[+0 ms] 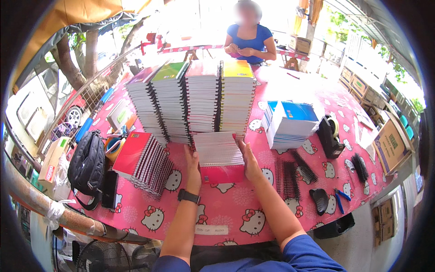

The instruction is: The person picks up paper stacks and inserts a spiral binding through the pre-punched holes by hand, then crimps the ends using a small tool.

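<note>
A short stack of notebooks (218, 152), white page edges up and a red cover showing at its near end, sits between my two palms at the middle of the table. My left hand (193, 167) presses its left side, and a dark watch is on that wrist. Against the right side lies my right hand (251, 162), fingers stretched forward. Just beyond stand tall stacks of spiral notebooks with purple (144, 75), green (171, 71), pink-red (202, 68) and yellow (237, 69) top covers. A lower stack of red spiral notebooks (136, 153) is left of my left hand.
Right of me are a blue-covered stack (297, 112), a tape dispenser (331, 139), black binding coils (290, 179), blue-handled pliers (340, 199) and a black curved item (319, 201). A black backpack (87, 168) lies left. Across the table is another person (250, 41).
</note>
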`<state>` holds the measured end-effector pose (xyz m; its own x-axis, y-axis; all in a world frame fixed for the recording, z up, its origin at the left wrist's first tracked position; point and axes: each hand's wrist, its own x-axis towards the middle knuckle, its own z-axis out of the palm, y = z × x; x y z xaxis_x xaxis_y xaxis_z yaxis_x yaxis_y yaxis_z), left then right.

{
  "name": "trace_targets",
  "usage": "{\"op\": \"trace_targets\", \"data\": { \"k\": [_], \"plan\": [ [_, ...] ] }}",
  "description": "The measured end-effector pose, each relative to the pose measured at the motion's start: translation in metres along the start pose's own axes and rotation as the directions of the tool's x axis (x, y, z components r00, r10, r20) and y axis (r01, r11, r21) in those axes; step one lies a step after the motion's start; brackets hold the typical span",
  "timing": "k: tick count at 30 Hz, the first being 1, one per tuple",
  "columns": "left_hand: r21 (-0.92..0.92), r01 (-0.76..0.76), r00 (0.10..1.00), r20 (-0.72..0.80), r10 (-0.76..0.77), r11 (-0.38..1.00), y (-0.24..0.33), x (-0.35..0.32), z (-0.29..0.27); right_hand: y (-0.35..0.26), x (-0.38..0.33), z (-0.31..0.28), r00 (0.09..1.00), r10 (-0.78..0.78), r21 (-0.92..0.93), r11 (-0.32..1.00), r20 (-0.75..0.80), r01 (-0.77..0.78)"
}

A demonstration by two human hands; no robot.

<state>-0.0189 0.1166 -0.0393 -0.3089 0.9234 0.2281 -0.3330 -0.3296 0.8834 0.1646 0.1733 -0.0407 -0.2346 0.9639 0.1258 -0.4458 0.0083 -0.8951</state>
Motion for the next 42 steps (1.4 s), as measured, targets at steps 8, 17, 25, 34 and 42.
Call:
{"op": "trace_targets", "data": {
  "k": [8, 17, 25, 34, 42],
  "plan": [
    [0.040, 0.007, 0.996, 0.091, -0.011, 0.999, -0.001, 0.005, 0.005, 0.012, 0.015, -0.010, 0.997, 0.048, 0.018, 0.999, 0.068, -0.050],
    [0.507, -0.041, 0.974, -0.170, 0.147, 0.861, -0.032, 0.018, 0.003, -0.014, 0.020, -0.005, 0.889, 0.437, -0.007, 0.898, 0.138, -0.440],
    [0.492, -0.127, 0.940, -0.217, 0.263, 0.861, -0.047, -0.017, 0.017, -0.024, -0.028, -0.021, 0.905, 0.196, -0.388, 0.921, 0.377, -0.037],
    [0.089, 0.077, 0.919, -0.393, -0.036, 0.993, -0.017, -0.013, 0.024, -0.026, -0.035, -0.034, 0.992, -0.108, -0.444, 0.887, 0.064, 0.125],
    [0.069, -0.040, 0.874, -0.482, 0.069, 0.997, 0.018, -0.015, 0.005, -0.045, -0.066, -0.027, 0.967, -0.198, -0.508, 0.856, -0.161, 0.091]
  ]
}}
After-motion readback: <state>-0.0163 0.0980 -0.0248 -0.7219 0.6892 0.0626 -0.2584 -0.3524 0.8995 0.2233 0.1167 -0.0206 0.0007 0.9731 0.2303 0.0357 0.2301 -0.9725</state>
